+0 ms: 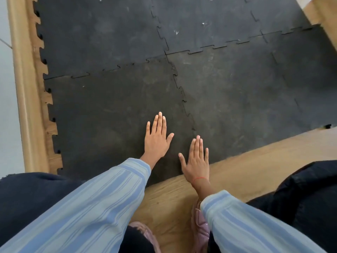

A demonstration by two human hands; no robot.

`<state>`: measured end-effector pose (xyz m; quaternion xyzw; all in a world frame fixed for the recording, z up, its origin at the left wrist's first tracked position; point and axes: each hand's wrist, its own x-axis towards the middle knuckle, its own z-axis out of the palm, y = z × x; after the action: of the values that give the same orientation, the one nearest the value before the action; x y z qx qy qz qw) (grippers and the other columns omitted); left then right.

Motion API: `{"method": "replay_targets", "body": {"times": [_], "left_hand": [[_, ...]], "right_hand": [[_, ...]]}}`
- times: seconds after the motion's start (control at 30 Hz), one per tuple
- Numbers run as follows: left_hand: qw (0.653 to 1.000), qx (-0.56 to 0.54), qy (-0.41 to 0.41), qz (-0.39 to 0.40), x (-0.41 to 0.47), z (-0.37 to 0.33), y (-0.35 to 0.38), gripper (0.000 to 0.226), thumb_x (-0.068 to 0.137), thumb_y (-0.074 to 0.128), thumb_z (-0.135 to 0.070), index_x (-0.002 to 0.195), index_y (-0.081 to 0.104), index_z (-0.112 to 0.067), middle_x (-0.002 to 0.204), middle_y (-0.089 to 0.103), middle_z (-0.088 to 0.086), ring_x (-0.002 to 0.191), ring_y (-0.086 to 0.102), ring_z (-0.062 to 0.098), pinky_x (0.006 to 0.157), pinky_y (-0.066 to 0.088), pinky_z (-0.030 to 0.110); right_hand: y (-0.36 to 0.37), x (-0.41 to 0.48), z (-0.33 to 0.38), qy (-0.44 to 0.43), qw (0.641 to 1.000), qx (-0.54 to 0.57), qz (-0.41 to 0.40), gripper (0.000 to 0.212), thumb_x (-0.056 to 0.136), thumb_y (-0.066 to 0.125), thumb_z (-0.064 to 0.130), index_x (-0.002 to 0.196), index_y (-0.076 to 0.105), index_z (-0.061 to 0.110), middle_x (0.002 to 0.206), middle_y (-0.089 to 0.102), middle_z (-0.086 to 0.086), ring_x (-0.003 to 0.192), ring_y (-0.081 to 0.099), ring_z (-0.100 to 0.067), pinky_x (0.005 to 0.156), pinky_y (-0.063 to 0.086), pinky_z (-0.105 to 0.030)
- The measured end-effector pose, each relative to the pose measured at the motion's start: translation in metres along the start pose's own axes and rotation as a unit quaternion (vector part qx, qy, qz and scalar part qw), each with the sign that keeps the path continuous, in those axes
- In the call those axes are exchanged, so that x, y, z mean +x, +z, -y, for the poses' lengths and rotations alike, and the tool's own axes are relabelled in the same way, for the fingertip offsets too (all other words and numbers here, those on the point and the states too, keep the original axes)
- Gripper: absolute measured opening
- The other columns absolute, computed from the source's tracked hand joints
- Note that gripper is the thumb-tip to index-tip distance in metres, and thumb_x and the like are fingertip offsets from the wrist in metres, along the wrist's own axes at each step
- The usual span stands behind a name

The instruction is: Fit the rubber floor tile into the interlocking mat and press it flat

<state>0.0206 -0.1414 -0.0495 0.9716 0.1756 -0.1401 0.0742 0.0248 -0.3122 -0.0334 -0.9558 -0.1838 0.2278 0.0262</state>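
Matte black rubber tile [113, 110], jigsaw-toothed edges, lies meshed in the mat [228, 84]. I see my left hand [156, 141] and right hand [197, 161] flat on it, fingers spread, gripping nothing.

The black rubber interlocking mat [200, 33] lies on the light wooden floor [246, 157], which shows along its left and near edges. The near-left black rubber floor tile [109, 106] sits within it, meeting neighbours on its far and right sides. The left hand [157, 138] lies flat on this tile; the right hand [197, 160] lies just right and nearer, across the tile's near edge.
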Motion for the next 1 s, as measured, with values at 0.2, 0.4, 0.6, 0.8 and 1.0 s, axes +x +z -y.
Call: {"method": "replay_targets", "body": {"times": [0.2, 0.4, 0.6, 0.8, 1.0], "left_hand": [[1.000, -0.002, 0.007, -0.011, -0.002, -0.008, 0.007, 0.071, 0.101, 0.012, -0.049, 0.152, -0.006, -0.003, 0.161, -0.009, 0.015, 0.150, -0.004, 0.025, 0.120, 0.004, 0.047], [1.000, -0.002, 0.005, -0.004, -0.004, -0.008, 0.007, 0.071, 0.101, 0.010, -0.050, 0.152, -0.008, -0.003, 0.161, -0.010, 0.015, 0.150, -0.005, 0.026, 0.120, 0.005, 0.047], [1.000, -0.011, 0.014, 0.006, -0.005, 0.007, 0.004, 0.070, 0.100, 0.013, -0.054, 0.153, -0.009, -0.014, 0.162, -0.011, 0.010, 0.150, -0.004, 0.025, 0.119, 0.004, 0.049], [0.996, -0.016, -0.083, -0.013, -0.013, 0.049, 0.005, 0.070, 0.097, 0.011, -0.059, 0.153, -0.008, -0.022, 0.163, -0.008, 0.008, 0.150, -0.001, 0.024, 0.118, 0.005, 0.053], [0.996, -0.019, -0.086, 0.023, -0.011, 0.047, 0.003, 0.070, 0.097, 0.009, -0.059, 0.150, -0.019, -0.023, 0.162, -0.016, 0.007, 0.150, -0.008, 0.025, 0.118, 0.001, 0.053]], "right_hand": [[0.023, -0.022, -0.003, 0.071, 0.996, 0.045, -0.006, 0.082, 0.092, 0.013, 0.064, 0.143, -0.024, 0.012, 0.152, -0.029, -0.005, 0.142, -0.025, -0.018, 0.120, -0.008, -0.040], [0.022, -0.024, 0.003, 0.090, 0.995, 0.044, -0.012, 0.086, 0.088, 0.008, 0.068, 0.145, -0.023, 0.012, 0.155, -0.027, -0.005, 0.143, -0.026, -0.019, 0.117, -0.014, -0.038], [0.000, 0.038, 0.019, -0.008, 0.998, 0.044, -0.040, 0.063, 0.100, 0.017, 0.043, 0.150, -0.006, 0.010, 0.161, -0.008, -0.006, 0.147, -0.011, -0.017, 0.120, -0.006, -0.039], [-0.007, 0.075, 0.023, -0.022, 0.999, 0.006, -0.047, 0.068, 0.099, 0.021, 0.045, 0.150, -0.004, 0.006, 0.161, -0.010, -0.008, 0.148, -0.011, -0.020, 0.119, -0.007, -0.041], [-0.017, 0.076, 0.028, -0.007, 1.000, -0.004, 0.014, 0.069, 0.099, 0.017, 0.046, 0.149, -0.011, 0.005, 0.159, -0.018, -0.009, 0.147, -0.016, -0.021, 0.120, -0.007, -0.044]]}}
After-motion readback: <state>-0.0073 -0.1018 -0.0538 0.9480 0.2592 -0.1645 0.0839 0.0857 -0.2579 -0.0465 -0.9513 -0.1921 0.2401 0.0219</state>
